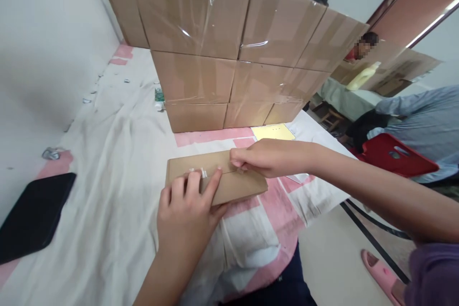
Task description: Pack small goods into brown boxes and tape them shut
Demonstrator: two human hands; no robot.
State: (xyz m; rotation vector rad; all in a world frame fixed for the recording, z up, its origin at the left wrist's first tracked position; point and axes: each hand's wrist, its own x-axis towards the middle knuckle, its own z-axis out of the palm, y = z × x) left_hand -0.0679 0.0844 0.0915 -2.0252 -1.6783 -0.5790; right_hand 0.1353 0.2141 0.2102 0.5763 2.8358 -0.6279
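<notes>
Lowest in the head view, the left hand [186, 215] comes up from the bottom centre. Its fingers lie slightly apart and flat on the flat cardboard box [229, 182], gripping nothing. The spread press seems meant to keep the box from sliding on the loose white and pink cloth [107, 162]. That box lies at the middle of the frame, just in front of the stack of film-wrapped cartons [215, 33].

The right hand [267, 158] reaches in from the right edge. Its fingers are drawn together with the tips on the box's upper face, near a small white strip [200, 172]. Whether they nip the flap or the strip cannot be told. The hands sit close together, probably so one steadies the box where the other works.

A black tablet [34, 215] lies well apart at the lower left, and a yellow sheet [272, 132] sits just behind the right hand. At the right edge another person's blue sleeve [423, 110] is beside a red case [394, 155].
</notes>
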